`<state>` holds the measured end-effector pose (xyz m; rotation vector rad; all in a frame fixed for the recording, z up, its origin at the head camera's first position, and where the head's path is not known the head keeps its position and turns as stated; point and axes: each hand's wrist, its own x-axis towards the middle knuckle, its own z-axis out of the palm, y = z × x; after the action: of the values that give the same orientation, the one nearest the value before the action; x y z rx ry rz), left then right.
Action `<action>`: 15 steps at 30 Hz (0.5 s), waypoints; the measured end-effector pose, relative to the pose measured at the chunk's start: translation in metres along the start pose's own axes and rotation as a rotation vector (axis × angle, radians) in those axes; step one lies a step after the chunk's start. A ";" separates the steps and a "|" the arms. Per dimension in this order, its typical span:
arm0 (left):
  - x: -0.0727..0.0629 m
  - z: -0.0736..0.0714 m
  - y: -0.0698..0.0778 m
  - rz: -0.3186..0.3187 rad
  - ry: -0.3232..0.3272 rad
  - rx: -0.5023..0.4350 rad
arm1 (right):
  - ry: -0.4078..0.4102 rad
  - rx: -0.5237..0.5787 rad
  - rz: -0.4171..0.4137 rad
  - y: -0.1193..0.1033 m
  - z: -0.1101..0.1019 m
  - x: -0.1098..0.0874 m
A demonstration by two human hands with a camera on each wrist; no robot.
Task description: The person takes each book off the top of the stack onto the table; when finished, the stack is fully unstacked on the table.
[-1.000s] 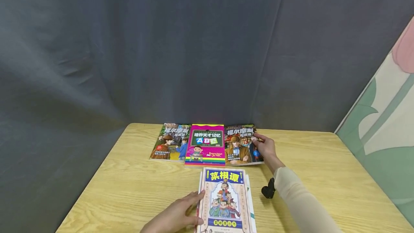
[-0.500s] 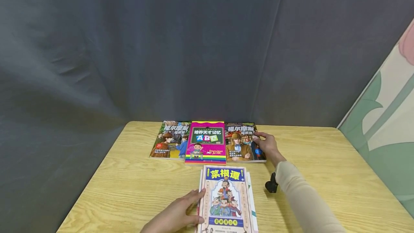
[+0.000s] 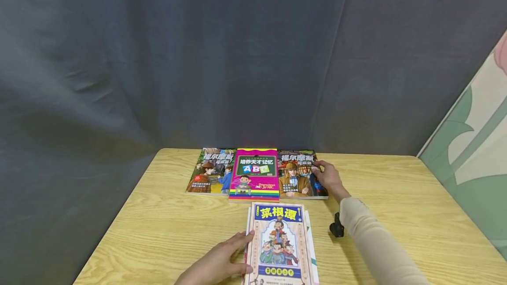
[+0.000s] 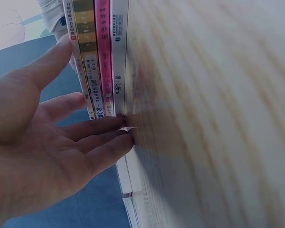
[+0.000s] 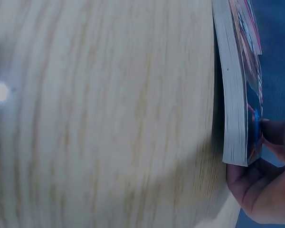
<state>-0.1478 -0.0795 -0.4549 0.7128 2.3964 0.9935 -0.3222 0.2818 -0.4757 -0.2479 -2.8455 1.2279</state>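
Observation:
Three books lie side by side at the far edge. The rightmost, a detective comic book (image 3: pixel 295 175), is pinched at its right side by my right hand (image 3: pixel 330 179). In the right wrist view, the thumb rests on its cover and the fingers curl under its corner (image 5: pixel 235 118), with a dark gap between book and table. A pink ABC book (image 3: pixel 254 175) is in the middle, another detective book (image 3: pixel 211 173) on the left. Nearer, my left hand (image 3: pixel 222 258) touches the left side of a book stack (image 3: pixel 279 245); the left wrist view shows relaxed fingers against the spines (image 4: pixel 104 57).
The wooden table (image 3: pixel 166 228) ends in front of a dark grey curtain (image 3: pixel 245 65). A curtain with a flower print (image 3: pixel 471 157) hangs at the right. Below my right wrist shows a small black device (image 3: pixel 336 228).
The right-hand book has shifted slightly and lies straighter beside the pink book, with my right hand still on it. My left hand stays at the stack. The head view has shifted a little.

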 end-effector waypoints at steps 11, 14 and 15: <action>0.004 0.004 -0.001 0.029 0.018 -0.030 | 0.028 -0.087 -0.040 -0.015 -0.009 -0.038; 0.003 0.003 -0.001 0.024 0.014 -0.030 | -0.018 -0.034 -0.119 -0.025 -0.013 -0.073; 0.002 0.003 -0.001 0.022 0.015 -0.027 | -0.040 -0.017 -0.136 -0.029 -0.014 -0.087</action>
<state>-0.1487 -0.0775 -0.4581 0.7258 2.3882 1.0419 -0.2393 0.2587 -0.4424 -0.0294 -2.8529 1.1966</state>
